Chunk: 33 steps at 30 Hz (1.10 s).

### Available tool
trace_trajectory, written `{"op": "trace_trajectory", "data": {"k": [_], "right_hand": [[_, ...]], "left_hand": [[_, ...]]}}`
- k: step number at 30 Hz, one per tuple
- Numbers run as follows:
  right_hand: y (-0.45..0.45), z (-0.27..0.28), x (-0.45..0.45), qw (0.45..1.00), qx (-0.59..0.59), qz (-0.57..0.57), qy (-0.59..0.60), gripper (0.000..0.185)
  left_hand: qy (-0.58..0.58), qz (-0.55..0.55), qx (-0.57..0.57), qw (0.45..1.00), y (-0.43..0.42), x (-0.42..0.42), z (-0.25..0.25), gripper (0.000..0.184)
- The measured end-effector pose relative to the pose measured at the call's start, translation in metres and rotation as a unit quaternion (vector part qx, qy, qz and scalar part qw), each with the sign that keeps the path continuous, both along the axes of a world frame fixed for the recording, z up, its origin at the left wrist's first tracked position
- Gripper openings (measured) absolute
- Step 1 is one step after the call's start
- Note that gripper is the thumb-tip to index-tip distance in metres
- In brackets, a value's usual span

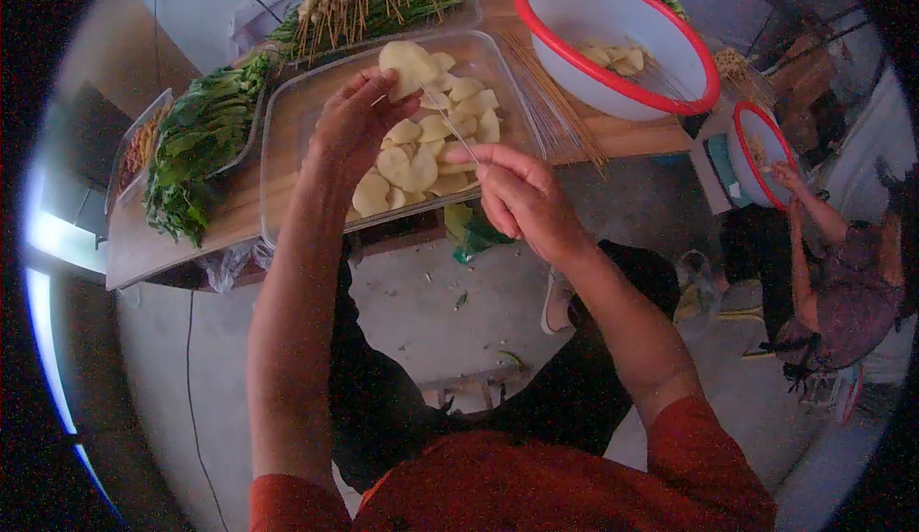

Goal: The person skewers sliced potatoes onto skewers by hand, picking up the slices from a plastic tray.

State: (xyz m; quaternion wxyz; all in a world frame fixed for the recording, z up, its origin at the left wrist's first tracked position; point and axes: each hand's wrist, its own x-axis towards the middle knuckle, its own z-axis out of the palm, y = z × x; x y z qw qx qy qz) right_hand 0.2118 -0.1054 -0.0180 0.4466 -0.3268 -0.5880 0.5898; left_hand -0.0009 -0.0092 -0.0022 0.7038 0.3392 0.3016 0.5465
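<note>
Left hand [359, 116] pinches a pale-yellow oval slice [407, 65] at a thin straight skewer's tip [427, 91], right hand [531, 197] gripping the skewer, many unskewered slices [414, 165] filling a clear plastic tray [292, 125].

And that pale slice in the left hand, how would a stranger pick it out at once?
On the wooden table, find the clear tray spread with pale slices. Over it, the left hand holds up one slice, and the thin stick in the right hand points towards it. Its neighbours lie in the tray; this one is raised.
</note>
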Motion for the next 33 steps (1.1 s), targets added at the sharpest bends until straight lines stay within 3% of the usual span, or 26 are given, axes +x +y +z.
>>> {"op": "trace_trajectory", "data": {"k": [2,6,8,9,11,12,14,17,20,33], "right_hand": [[0.000,0.000,0.000,1.000,-0.001,-0.001,0.000,0.034],[0.000,-0.002,0.000,1.000,-0.003,0.002,0.008,0.034],[-0.001,-0.002,-0.001,1.000,-0.004,0.004,0.012,0.033],[-0.001,-0.002,-0.001,1.000,-0.006,0.006,0.015,0.033],[-0.003,-0.001,-0.002,1.000,-0.014,0.006,0.011,0.033],[-0.003,0.001,-0.002,1.000,-0.021,0.006,0.007,0.032],[-0.006,0.003,-0.003,1.000,-0.021,0.009,0.001,0.032],[-0.007,0.005,-0.004,1.000,-0.015,0.012,-0.009,0.031],[-0.007,0.004,-0.005,1.000,-0.006,0.010,-0.013,0.031],[-0.009,0.009,-0.006,1.000,-0.019,0.007,-0.017,0.034]], "left_hand": [[0.037,0.006,0.062,0.997,0.000,0.000,-0.001,0.020],[0.041,0.004,0.063,0.997,0.004,-0.006,-0.007,0.020],[0.163,-0.041,0.182,0.969,0.027,-0.022,-0.037,0.025],[0.163,-0.041,0.182,0.969,0.035,-0.026,-0.047,0.025],[-0.019,-0.067,0.108,0.992,0.044,-0.030,-0.060,0.027],[-0.019,-0.066,0.108,0.992,0.042,-0.029,-0.056,0.027],[-0.201,-0.025,-0.115,0.973,0.034,-0.023,-0.038,0.027],[-0.112,-0.012,-0.106,0.988,0.022,-0.018,-0.022,0.023],[-0.110,-0.056,-0.078,0.989,0.027,-0.025,-0.030,0.020],[-0.102,-0.047,-0.079,0.991,0.010,-0.011,-0.011,0.015]]}}
